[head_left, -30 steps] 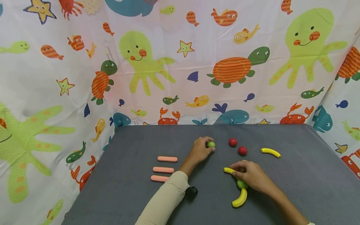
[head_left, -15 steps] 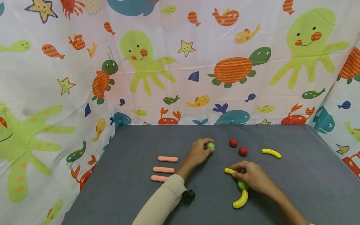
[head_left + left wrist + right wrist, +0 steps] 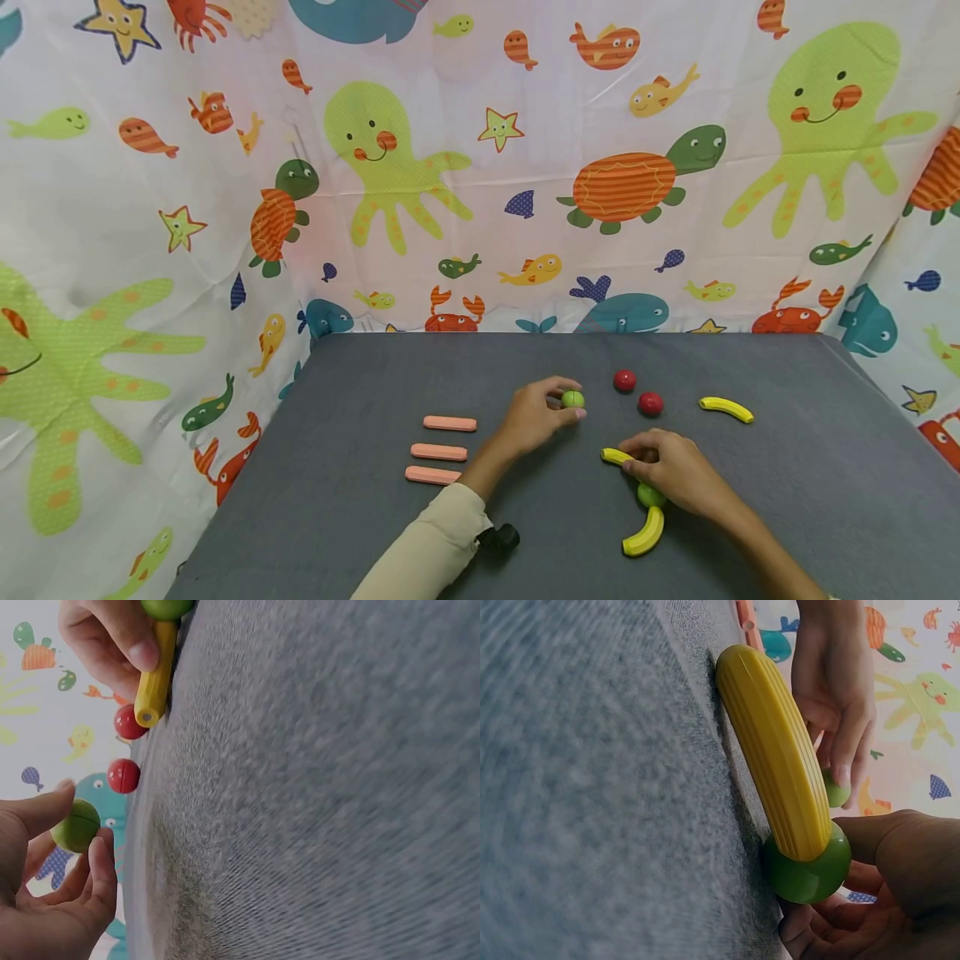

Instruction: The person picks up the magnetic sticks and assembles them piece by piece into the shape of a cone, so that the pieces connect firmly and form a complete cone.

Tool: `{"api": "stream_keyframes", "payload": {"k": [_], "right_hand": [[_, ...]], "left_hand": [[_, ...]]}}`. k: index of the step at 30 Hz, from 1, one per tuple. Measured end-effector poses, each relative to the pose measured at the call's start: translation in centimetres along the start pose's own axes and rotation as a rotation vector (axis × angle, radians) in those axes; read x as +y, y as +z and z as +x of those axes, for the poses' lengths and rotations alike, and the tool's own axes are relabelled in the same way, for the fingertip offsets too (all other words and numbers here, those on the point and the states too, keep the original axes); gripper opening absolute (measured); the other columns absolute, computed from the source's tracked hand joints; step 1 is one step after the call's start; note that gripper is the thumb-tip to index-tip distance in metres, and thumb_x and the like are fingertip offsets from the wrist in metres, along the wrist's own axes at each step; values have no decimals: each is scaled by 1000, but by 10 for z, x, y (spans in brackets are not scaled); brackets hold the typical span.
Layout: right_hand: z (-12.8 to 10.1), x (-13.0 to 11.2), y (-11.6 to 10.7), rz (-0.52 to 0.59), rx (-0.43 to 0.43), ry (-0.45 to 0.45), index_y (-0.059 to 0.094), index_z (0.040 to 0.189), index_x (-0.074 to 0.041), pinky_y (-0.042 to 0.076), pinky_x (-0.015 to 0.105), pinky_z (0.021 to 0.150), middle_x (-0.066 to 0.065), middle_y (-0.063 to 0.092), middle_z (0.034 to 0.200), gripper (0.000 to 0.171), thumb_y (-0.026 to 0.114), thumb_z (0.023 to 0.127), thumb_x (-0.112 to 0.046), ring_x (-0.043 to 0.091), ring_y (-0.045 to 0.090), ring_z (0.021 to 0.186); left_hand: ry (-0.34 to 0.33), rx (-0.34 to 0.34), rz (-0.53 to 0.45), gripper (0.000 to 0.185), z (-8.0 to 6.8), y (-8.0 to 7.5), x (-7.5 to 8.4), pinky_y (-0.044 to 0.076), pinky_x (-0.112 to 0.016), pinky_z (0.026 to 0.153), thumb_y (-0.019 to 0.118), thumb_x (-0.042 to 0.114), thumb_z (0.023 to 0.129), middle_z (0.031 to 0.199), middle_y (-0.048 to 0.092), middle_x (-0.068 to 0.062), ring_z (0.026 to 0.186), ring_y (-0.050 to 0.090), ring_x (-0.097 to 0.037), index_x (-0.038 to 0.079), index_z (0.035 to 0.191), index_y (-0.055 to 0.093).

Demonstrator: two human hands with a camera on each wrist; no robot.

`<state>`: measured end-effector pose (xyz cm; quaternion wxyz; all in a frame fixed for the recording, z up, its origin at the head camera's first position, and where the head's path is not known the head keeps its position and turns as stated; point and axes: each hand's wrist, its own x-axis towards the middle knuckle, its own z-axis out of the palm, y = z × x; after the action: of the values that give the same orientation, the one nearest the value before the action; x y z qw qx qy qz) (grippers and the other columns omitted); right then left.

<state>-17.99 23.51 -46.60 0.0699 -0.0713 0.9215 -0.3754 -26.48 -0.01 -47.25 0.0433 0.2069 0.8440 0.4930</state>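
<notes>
My left hand (image 3: 561,403) pinches a small green ball (image 3: 573,399) between thumb and fingers, just above the grey table top (image 3: 360,400). The left wrist view shows the same ball (image 3: 76,825) in the fingertips (image 3: 101,851). My right hand (image 3: 637,460) lies with curled fingers over a yellow banana piece (image 3: 611,455), its thumb pressing the piece (image 3: 154,682). A second green ball (image 3: 649,495) sits under that hand's palm. A second banana (image 3: 642,533) touches that ball (image 3: 808,870) from the near side.
Two red balls (image 3: 624,381) (image 3: 650,404) lie behind my hands. A third banana (image 3: 726,408) lies at the right. Three pink sticks (image 3: 438,452) are in a column at the left. A printed sea-animal cloth (image 3: 480,167) walls the table.
My left hand has carried the green ball a little to the right and nearer to me. The right hand stays on the banana and ball.
</notes>
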Motion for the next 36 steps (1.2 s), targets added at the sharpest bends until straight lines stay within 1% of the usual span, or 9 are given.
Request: {"api": "stream_keyframes", "payload": {"k": [3,7,12,15,18,21,28,36], "right_hand": [[0,0,-1,12,3,-1,79,112,-6,52,27,67,0,73,98,20,80,95,-15,14,63,83],[-1,-1,-2,17,7,4,79,112,-7,52,28,68,0,74,97,19,80,95,-15,14,64,84],[0,-2,-2,24,1,31,78,114,-7,52,28,68,-1,73,95,19,79,95,-13,15,63,83],[0,-2,-2,26,-6,42,77,116,-7,51,28,67,0,71,94,21,78,96,-13,16,61,83],[0,-2,-3,36,-8,56,77,118,-7,50,28,65,1,70,94,23,78,96,-14,17,59,82],[0,-1,-3,44,-8,60,77,118,-6,49,28,63,1,69,95,24,78,96,-16,18,58,80],[-1,-1,-1,35,12,43,78,116,-7,48,28,62,0,68,90,22,79,96,-15,17,59,79],[-1,-2,-1,64,13,39,78,117,-6,47,28,61,1,71,95,23,79,96,-16,18,58,79]], "left_hand": [[9,-14,-12,39,-5,0,2,56,-24,82,84,21,93,119,74,-2,99,70,-13,16,130,74],[34,-28,-21,38,-12,1,3,56,-23,82,84,18,94,121,73,-1,96,69,-11,14,130,74],[47,-43,-52,39,-20,1,3,56,-20,81,83,19,94,126,73,2,95,70,-8,13,131,73],[58,-58,-44,40,-24,1,3,56,-20,83,84,21,94,128,74,2,97,70,-6,13,132,73],[63,-72,-15,40,-26,1,4,56,-20,85,84,24,94,125,75,2,98,70,-4,13,131,74],[59,-89,6,38,-28,2,4,55,-20,82,86,25,92,120,74,4,98,69,-4,15,127,76],[44,-131,27,34,-29,7,3,55,-20,77,87,24,90,111,75,8,92,68,0,16,121,77],[35,-162,48,31,-30,11,6,54,-18,78,88,19,89,101,75,9,86,65,4,13,118,79]]}}
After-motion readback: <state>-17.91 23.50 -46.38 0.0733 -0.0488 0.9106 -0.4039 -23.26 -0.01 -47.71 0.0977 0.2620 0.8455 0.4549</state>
